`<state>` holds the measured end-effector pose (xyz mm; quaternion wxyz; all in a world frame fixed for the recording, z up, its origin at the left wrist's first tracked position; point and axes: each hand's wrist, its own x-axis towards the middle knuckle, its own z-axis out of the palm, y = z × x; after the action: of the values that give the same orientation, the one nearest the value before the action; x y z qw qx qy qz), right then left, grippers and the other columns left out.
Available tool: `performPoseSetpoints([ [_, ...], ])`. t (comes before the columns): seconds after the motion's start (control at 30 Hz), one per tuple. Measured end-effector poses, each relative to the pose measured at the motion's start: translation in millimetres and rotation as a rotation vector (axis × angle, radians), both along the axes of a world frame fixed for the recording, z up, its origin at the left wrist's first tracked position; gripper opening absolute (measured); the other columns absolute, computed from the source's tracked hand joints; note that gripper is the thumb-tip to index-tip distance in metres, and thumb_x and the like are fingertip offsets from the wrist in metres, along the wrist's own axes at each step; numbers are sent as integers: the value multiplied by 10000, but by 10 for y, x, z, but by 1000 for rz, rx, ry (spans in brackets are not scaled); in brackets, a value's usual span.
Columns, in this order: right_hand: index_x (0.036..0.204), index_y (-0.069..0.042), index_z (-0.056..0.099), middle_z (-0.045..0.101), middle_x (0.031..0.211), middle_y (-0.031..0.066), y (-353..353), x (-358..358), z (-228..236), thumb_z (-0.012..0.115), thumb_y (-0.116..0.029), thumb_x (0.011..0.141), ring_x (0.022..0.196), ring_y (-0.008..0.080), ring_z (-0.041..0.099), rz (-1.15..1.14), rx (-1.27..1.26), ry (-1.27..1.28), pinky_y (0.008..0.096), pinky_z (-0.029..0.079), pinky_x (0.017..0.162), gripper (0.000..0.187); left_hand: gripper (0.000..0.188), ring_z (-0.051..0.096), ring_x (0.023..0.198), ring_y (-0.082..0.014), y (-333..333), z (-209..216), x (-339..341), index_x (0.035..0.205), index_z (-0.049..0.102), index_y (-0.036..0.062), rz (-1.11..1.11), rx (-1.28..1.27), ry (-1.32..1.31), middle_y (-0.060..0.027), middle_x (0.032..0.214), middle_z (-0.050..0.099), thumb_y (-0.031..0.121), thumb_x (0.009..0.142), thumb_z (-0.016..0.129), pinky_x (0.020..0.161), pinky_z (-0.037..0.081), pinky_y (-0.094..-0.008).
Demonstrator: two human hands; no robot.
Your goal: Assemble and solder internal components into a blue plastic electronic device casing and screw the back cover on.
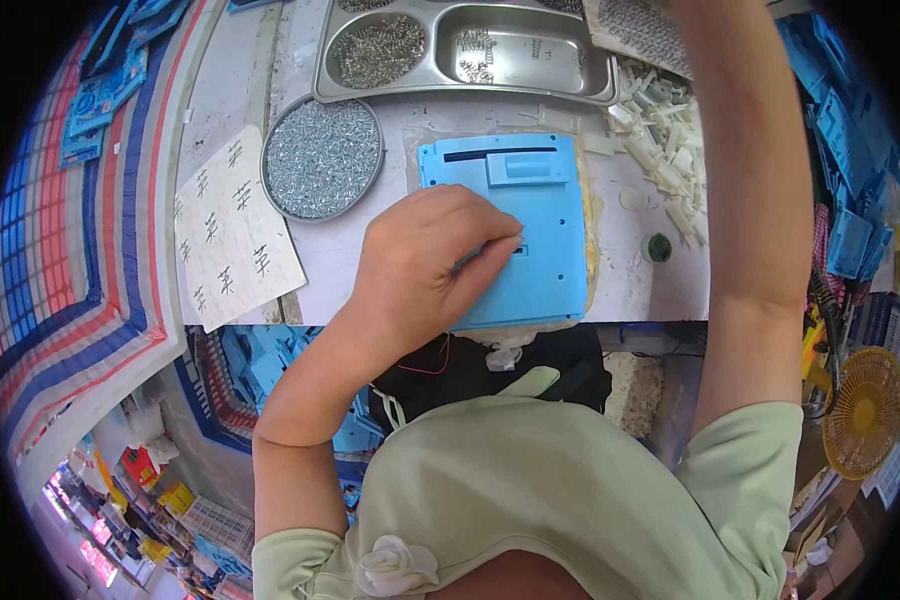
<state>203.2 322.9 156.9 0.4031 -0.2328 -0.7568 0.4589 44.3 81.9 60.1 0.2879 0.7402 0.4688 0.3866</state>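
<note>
A light-blue plastic panel (545, 290) lies flat on a pad in front of me, with a long dark slot and a raised rectangular piece near its far edge. My left hand (425, 255) rests over its left half. Thumb and fingertips are pinched together beside a small slot near the panel's middle; whatever they may hold is hidden. My right forearm (750, 190) stretches away past the right side of the panel, and its hand lies beyond the upper edge of the view.
A round dish of small silvery screws (322, 157) stands left of the panel, by a paper sheet (235, 235). Behind is a metal compartment tray (440, 84) with small metal parts. White plastic pieces (665, 150) lie heaped at the right, near a small dark-green round thing (657, 248).
</note>
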Motion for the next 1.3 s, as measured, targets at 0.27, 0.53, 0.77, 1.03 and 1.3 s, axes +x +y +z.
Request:
performPoseSetpoints([
  [0.27, 1279, 13, 606, 667, 879, 82, -1243, 560, -401, 755, -203, 893, 763, 186, 626, 50, -199, 184, 348, 537, 737, 467, 109, 622, 719, -90, -165, 2, -62, 945, 755, 9, 50, -394, -266, -52, 851, 709, -38, 847, 747, 627, 484, -234],
  [0.53, 1257, -35, 554, 529, 705, 40, -1816, 566, -790, 752, -205, 925, 600, 143, 487, -150, -220, 367, 310, 450, 562, 422, 120, 649, 733, -211, -34, -144, 65, 924, 750, 50, 9, 90, 9, -74, 831, 693, 3, 816, 771, 662, 499, -322],
  [0.77, 1250, -31, 546, 534, 680, 45, -1821, 553, -907, 694, -112, 927, 588, 147, 502, -143, -119, 303, 315, 463, 547, 364, 135, 611, 745, -256, 50, -192, 187, 894, 705, 78, -4, 210, 153, -58, 818, 640, 57, 783, 780, 672, 449, -385],
  [1.03, 1361, -121, 522, 476, 737, -17, -1810, 783, -550, 692, -268, 983, 636, 103, 438, -1, -184, 453, 273, 430, 578, 439, 112, 596, 752, -234, 192, -181, 360, 870, 683, 89, -133, 295, 457, -36, 813, 603, 99, 797, 767, 669, 435, -390],
  [1.3, 1393, -145, 499, 494, 751, -24, -1899, 859, -532, 712, -305, 987, 656, 102, 452, -19, -221, 455, 275, 444, 601, 485, 132, 624, 678, -219, 21, -75, 274, 891, 707, 68, 7, 178, 259, -57, 804, 651, 65, 803, 804, 604, 473, -335],
])
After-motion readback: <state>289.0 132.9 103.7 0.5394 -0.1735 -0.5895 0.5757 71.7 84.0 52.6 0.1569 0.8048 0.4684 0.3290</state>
